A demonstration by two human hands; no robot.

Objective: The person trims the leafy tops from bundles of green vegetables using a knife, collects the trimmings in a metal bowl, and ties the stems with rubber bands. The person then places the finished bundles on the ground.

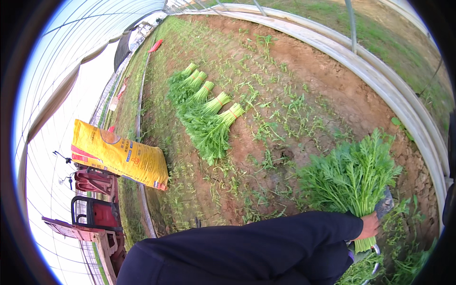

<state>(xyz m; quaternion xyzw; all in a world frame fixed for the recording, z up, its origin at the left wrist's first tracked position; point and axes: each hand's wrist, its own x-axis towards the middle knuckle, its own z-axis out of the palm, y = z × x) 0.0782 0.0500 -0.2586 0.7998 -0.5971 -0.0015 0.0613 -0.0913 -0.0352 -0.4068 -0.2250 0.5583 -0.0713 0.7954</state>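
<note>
My left hand [370, 226], at the end of a dark sleeve, is closed around the pale lower stems of a large bunch of leafy greens [351, 174] at the lower right. The leaves fan out above the fist and the stem ends show below it. Part of a dark grey item [384, 205], which I cannot identify, shows behind the bunch. A curved metal piece [376, 256] lies just below the hand. My right hand is not in view. Several tied bunches of the same greens [213, 117] lie in a row on the soil at upper centre.
A yellow printed sack [121, 153] stands at the left, near a red vehicle [96, 213] with a black-framed seat. Loose plants and cut stems cover the soil. A pale plastic film edge [395, 83] curves along the right, with a metal post [352, 28]. Red items lie farther back.
</note>
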